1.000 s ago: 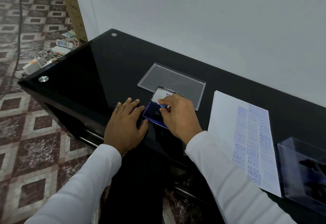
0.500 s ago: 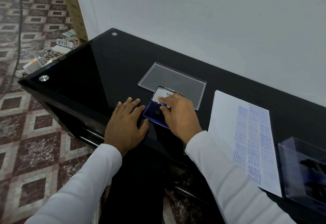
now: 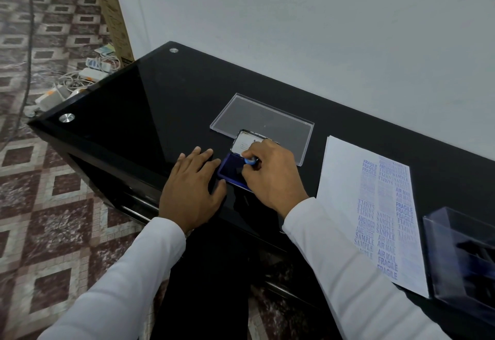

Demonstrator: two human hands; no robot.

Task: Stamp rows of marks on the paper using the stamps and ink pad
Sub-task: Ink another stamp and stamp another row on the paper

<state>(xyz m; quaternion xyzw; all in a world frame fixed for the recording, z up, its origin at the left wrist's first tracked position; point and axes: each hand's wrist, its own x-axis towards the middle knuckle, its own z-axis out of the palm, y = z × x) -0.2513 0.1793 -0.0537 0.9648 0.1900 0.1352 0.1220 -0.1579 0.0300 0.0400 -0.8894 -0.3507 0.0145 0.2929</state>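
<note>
Two hands work at a black counter [image 3: 150, 103], seen from the head camera. The left hand [image 3: 191, 192] lies flat, fingers straight, pressing the counter just beside the ink pad [image 3: 230, 169]. The right hand [image 3: 270, 173] pinches a small blue-topped stamp [image 3: 250, 161] down onto the pad's dark blue surface. The pad's open lid [image 3: 242, 141] stands just beyond the right hand. Well to the right of that hand lies the paper [image 3: 345, 179], already carrying rows of blue words. A clear case [image 3: 466, 254] sits past it.

Likely risks: the pad could slide if the left hand does not steady it; an over-inked or tilted stamp could smear; the sleeve could drag across wet marks; a crooked placement would break the rows.
</note>
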